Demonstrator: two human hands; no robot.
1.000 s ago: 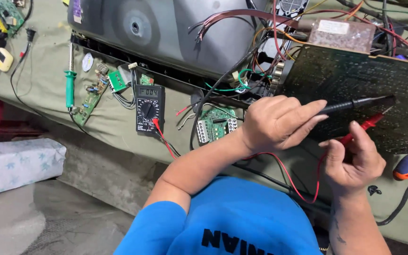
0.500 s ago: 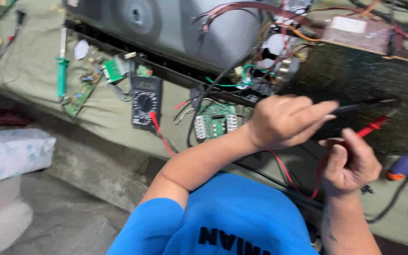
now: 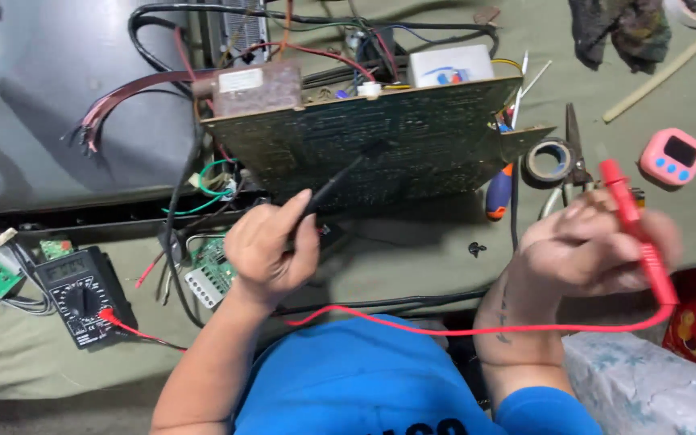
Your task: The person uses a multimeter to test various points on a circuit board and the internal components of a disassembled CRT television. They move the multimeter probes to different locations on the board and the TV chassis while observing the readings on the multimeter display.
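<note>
We see a worktop (image 3: 412,258) covered w/ olive-green cloth, crowded w/ electronics; a grey metal appliance casing (image 3: 50,105) fills the upper left of the frame.

Centre-top stands a large dark green circuit board (image 3: 412,145), solder side toward us, w/ a bundle of red, black and green wires (image 3: 163,80) running off its left edge. Our left hand (image 3: 271,246), mid-frame, has its grip closed around a slim black test probe (image 3: 340,181); the probe tip touches the board approx. at its middle. Our right hand (image 3: 594,250), at the right of the frame, has its grip closed on a red test probe (image 3: 634,221), held off the board and pointing toward the upper right. The thin red lead (image 3: 461,329) loops from that probe leftward across the bottom-centre, over the blue shirt, to a black digital multimeter (image 3: 82,294) lying at the lower left.

Just right of the meter, below the left hand, lies a small green circuit board w/ white connector (image 3: 211,270). Right of the big board: a roll of dark tape (image 3: 549,159), scissors (image 3: 573,153) touching the roll, and a screwdriver w/ blue-and-orange handle (image 3: 499,193). Further right sits a pink digital timer (image 3: 672,157). A dark rag (image 3: 618,28) lies at the upper right. A pale patterned cloth bundle (image 3: 646,387) is at the lower right.
</note>
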